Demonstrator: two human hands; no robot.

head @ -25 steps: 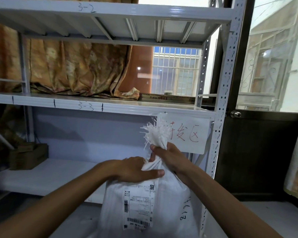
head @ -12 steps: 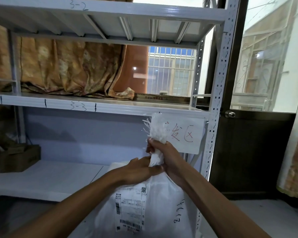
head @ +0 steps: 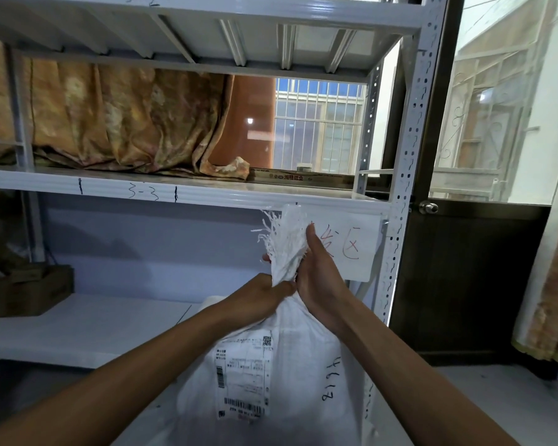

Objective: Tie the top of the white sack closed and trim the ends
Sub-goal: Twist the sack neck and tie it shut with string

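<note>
Evidently the gathering step is in hand: the left hand pinches the white woven sack at its neck, while the right hand, at two o'clock from it, wraps the frayed, fringed top. No tie shows; next likely means cinching that bunched, coarse plastic weave tight.

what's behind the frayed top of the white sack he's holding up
A white paper sign with red handwriting, fixed to the shelf rack, hangs behind the frayed top. The sack and the right hand cover the sign's left part, so its first characters cannot be read.
</note>
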